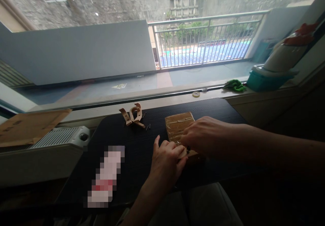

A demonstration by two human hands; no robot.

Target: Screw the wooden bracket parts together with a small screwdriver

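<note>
A brown block (179, 119) sits on the dark table (134, 158), directly under and just beyond the two hands; its far end shows clear of them, while the near part is mostly covered by fingers. The left hand (167, 158) comes in from below and grasps a small pale piece (182, 153) between thumb and fingers, at the block's near side — the index finger lies over it and one finger sticks up apart from the others. The right hand (199, 136) reaches in from the right, its fingers curled down over the block's right side, close against the left fingertips; whether it grips anything I cannot tell, since the knuckles hide its inner side. A small dark bit (188, 148) shows between the hands, right beside the pale piece, too small to make out. To the left of the block, well apart from both hands, several curved wooden pieces (137, 112) lie near the table's far edge — with a few small screws (148, 127) just beside them, on the side toward the block.
</note>
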